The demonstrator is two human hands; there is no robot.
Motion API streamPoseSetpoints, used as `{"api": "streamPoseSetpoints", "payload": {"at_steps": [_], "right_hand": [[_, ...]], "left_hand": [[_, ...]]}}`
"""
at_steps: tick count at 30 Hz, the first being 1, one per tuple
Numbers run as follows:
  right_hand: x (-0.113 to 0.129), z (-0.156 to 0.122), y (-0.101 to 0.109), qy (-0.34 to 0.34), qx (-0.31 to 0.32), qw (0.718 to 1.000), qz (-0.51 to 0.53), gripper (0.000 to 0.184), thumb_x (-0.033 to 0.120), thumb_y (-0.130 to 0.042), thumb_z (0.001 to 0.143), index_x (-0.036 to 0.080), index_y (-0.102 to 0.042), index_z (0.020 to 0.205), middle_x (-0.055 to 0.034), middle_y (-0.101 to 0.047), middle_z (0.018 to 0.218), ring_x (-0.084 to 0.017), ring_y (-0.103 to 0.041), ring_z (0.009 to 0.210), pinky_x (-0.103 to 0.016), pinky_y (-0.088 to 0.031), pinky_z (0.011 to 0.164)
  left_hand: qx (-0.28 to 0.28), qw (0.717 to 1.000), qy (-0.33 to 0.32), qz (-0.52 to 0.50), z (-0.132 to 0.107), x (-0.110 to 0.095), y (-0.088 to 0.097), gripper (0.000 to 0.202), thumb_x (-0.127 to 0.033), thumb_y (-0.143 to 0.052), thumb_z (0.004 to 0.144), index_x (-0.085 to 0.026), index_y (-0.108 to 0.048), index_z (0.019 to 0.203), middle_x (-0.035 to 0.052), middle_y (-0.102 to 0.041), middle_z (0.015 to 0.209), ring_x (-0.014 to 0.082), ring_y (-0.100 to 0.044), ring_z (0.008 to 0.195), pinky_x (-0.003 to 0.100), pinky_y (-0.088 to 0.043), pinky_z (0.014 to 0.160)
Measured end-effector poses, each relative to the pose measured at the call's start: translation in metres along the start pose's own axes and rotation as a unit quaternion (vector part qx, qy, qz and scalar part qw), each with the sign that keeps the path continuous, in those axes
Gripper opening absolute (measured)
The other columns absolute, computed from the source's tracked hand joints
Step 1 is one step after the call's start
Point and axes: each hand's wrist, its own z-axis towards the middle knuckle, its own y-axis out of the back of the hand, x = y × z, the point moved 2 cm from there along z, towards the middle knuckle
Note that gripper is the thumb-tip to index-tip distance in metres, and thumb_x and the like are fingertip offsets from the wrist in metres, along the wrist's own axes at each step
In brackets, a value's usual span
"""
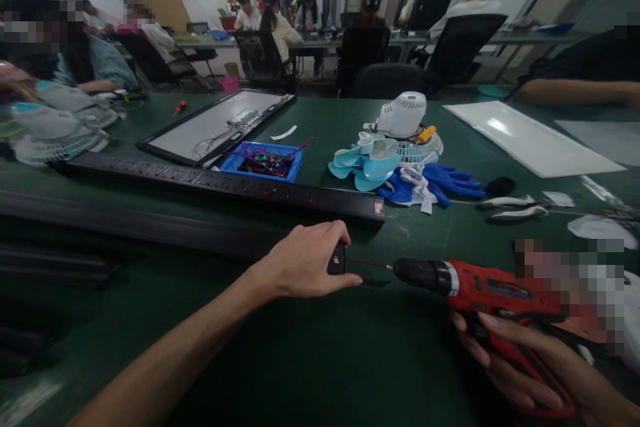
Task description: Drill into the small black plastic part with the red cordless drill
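My left hand (305, 263) rests on the green table (310, 360), fingers curled round the end of a long black bar (175, 230), pinching a small black end piece (337, 259). My right hand (530, 363) grips the handle of a red and black cordless drill (480, 287) lying almost level. The drill's thin bit (370, 263) points left and meets the black end piece at my left fingertips.
A black power strip (225, 183) lies behind the bar. Beyond it are a blue tray of wires (265, 161), a flat panel (215, 125), taken-apart fan parts (395, 140), blue gloves (440, 183), pliers (515, 207) and a white sheet (530, 140). People sit at the left, right and far tables.
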Motion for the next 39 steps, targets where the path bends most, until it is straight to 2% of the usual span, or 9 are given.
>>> {"api": "streamPoseSetpoints", "payload": {"at_steps": [5,9,18,23,29,39], "right_hand": [[-0.0007,-0.0015,0.0,0.001,-0.008,1.0,0.001,0.033,0.051,-0.082,0.079,0.019,-0.079,0.086,-0.0043,-0.076,0.067,0.0,-0.038,0.028,-0.014,-0.042,0.034],[0.0013,-0.0013,-0.0009,-0.001,-0.002,1.0,-0.006,0.036,0.052,-0.083,0.076,0.018,-0.08,0.086,-0.0042,-0.075,0.064,0.0,-0.036,0.027,-0.015,-0.042,0.033],[0.0029,0.0002,-0.0037,0.002,-0.002,1.0,-0.008,0.035,0.052,-0.081,0.079,0.017,-0.079,0.085,-0.0038,-0.076,0.067,0.002,-0.034,0.028,-0.015,-0.042,0.035],[0.001,0.0001,0.0007,-0.001,0.006,1.0,-0.011,0.036,0.053,-0.078,0.082,0.017,-0.075,0.081,-0.0045,-0.076,0.072,0.001,-0.036,0.028,-0.015,-0.041,0.033],[-0.0037,-0.0003,0.0033,-0.043,0.014,0.998,0.032,0.035,0.05,-0.079,0.082,0.018,-0.069,0.071,0.0027,-0.066,0.062,0.001,-0.036,0.028,-0.014,-0.042,0.035],[-0.0037,-0.0013,0.0018,-0.048,0.005,0.997,0.055,0.033,0.047,-0.084,0.078,0.019,-0.07,0.069,0.0043,-0.063,0.057,0.001,-0.038,0.026,-0.013,-0.043,0.033]], "left_hand": [[-0.004,1.0,-0.004,0.018,0.0009,0.0008,-0.0033,0.065,-0.071,-0.074,0.081,-0.023,-0.053,0.12,0.0066,-0.068,0.121,0.0282,-0.067,0.11,0.04,-0.051,0.086],[0.0,1.0,-0.012,0.021,0.0007,0.001,-0.002,0.054,-0.061,-0.074,0.086,-0.022,-0.053,0.118,0.0059,-0.068,0.118,0.0273,-0.067,0.107,0.039,-0.051,0.083],[0.02,0.999,-0.027,0.019,-0.0005,-0.0005,0.0026,0.051,-0.052,-0.076,0.087,-0.023,-0.051,0.12,0.006,-0.067,0.121,0.0266,-0.068,0.107,0.037,-0.051,0.083],[0.02,0.999,-0.022,0.019,-0.0002,-0.0002,0.0022,0.05,-0.054,-0.075,0.087,-0.023,-0.052,0.119,0.0052,-0.067,0.12,0.0258,-0.068,0.107,0.038,-0.051,0.084],[0.023,0.999,-0.017,0.015,0.0002,0.0003,0.0023,0.052,-0.055,-0.074,0.087,-0.022,-0.052,0.12,0.0054,-0.067,0.121,0.026,-0.067,0.108,0.039,-0.051,0.084],[0.013,0.999,-0.026,0.013,-0.0014,0.001,0.003,0.052,-0.052,-0.076,0.086,-0.022,-0.052,0.12,0.0046,-0.068,0.12,0.0256,-0.068,0.107,0.038,-0.05,0.083]]}}
